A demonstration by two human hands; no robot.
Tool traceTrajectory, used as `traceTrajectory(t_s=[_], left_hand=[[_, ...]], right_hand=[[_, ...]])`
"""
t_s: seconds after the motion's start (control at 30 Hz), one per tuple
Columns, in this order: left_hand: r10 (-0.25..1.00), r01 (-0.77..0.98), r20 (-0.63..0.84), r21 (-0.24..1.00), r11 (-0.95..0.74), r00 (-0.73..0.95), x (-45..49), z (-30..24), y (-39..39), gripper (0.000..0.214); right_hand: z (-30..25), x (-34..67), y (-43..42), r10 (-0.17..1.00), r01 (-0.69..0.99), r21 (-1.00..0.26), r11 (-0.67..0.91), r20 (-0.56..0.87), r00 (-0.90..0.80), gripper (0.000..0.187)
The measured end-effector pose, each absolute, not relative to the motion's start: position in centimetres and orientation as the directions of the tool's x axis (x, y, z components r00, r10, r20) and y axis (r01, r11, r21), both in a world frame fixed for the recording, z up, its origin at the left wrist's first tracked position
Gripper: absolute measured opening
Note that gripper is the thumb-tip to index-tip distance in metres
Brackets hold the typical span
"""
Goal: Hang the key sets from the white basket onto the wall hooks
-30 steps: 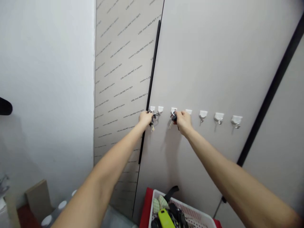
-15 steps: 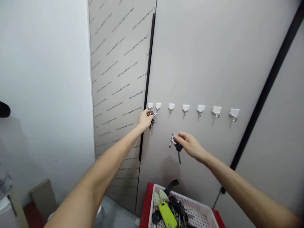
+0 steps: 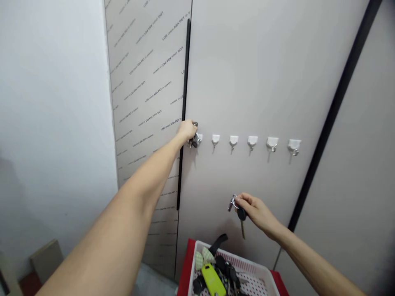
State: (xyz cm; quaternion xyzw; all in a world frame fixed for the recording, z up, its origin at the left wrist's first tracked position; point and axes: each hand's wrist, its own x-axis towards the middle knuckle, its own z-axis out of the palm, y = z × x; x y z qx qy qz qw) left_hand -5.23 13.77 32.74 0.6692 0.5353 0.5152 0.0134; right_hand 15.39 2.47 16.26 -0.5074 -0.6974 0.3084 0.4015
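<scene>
My left hand [image 3: 187, 130] is closed around a bunch of keys [image 3: 194, 139] at the leftmost of a row of white hooks [image 3: 252, 142] on a grey cabinet door [image 3: 262, 82]. Lower down, my right hand [image 3: 256, 210] pinches a black-headed key on a ring [image 3: 240, 213], the key dangling just above a white basket [image 3: 262, 277]. The basket holds several keys and fobs, among them a lime-green fob [image 3: 211, 281].
The basket rests on something red [image 3: 185, 271]. A black vertical handle strip [image 3: 183, 102] runs beside a film-covered panel [image 3: 145, 82]. A white wall [image 3: 52, 102] fills the left. Several hooks to the right hang bare.
My right hand lifted its key off the third hook and carried it down toward the basket. My left hand stayed at the leftmost hooks and rose slightly with its key bunch.
</scene>
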Motion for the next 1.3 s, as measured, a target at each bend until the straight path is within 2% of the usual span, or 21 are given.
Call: traceTrajectory(t_s=[0.1, 0.23, 0.33, 0.43, 0.53, 0.7, 0.83, 0.97, 1.07, 1.13, 1.2, 1.3], left_hand=[[0.764, 0.696, 0.637, 0.593, -0.405, -0.098, -4.7, 32.5, 14.1, 0.003], [0.673, 0.63, 0.682, 0.663, -0.404, -0.285, -5.1, 32.4, 14.6, 0.012], [0.624, 0.5, 0.704, 0.697, -0.514, -0.34, -6.0, 31.5, 13.6, 0.016], [0.664, 0.32, 0.719, 0.691, -0.649, -0.205, -6.5, 28.2, 10.6, 0.019], [0.769, 0.233, 0.639, 0.746, -0.624, 0.011, -5.6, 22.3, 6.9, 0.019], [0.883, 0.336, 0.383, 0.822, -0.46, 0.272, -1.8, 10.7, 2.4, 0.015], [0.891, 0.465, 0.244, 0.783, -0.413, 0.382, 1.0, 4.0, 0.6, 0.019], [0.84, 0.553, 0.213, 0.668, -0.498, 0.499, 1.9, 1.4, -0.1, 0.019], [0.856, 0.531, 0.246, 0.697, -0.482, 0.455, 1.9, 2.1, 0.3, 0.021], [0.908, 0.44, 0.205, 0.821, -0.363, 0.366, 2.1, 3.5, 1.1, 0.02], [0.934, 0.256, 0.066, 0.953, -0.164, 0.35, 2.6, 5.5, 2.2, 0.031], [0.849, -0.025, -0.074, 0.995, 0.102, 0.524, 3.5, 9.0, 3.5, 0.05]], right_hand=[[16.1, 15.8, 2.2, 0.957, 0.463, -0.838, 0.29, 0.245, -0.157, 0.03], [15.9, 17.0, 1.9, 0.962, 0.453, -0.848, 0.275, 0.243, -0.129, 0.031], [15.5, 18.0, 1.3, 0.969, 0.444, -0.861, 0.247, 0.224, -0.104, 0.031], [14.0, 18.6, 0.5, 0.979, 0.452, -0.868, 0.206, 0.175, -0.108, 0.033], [11.2, 18.7, 0.1, 0.985, 0.464, -0.871, 0.159, 0.11, -0.132, 0.033], [5.2, 18.7, -0.4, 0.99, 0.546, -0.832, 0.094, 0.019, -0.142, 0.027], [2.6, 18.7, -1.5, 0.994, 0.651, -0.757, 0.061, -0.012, -0.107, 0.025], [2.1, 18.9, -2.4, 0.989, 0.701, -0.707, 0.093, -0.017, -0.149, 0.028], [2.5, 18.9, -2.2, 0.995, 0.716, -0.691, 0.097, 0.08, -0.058, 0.033], [3.4, 18.6, -1.4, 0.992, 0.606, -0.792, 0.07, 0.116, 0.038, 0.038], [5.1, 18.0, -0.4, 0.993, 0.347, -0.936, 0.055, 0.088, 0.08, 0.044], [8.8, 16.9, 0.8, 0.997, -0.072, -0.996, 0.058, 0.061, -0.041, 0.049]])
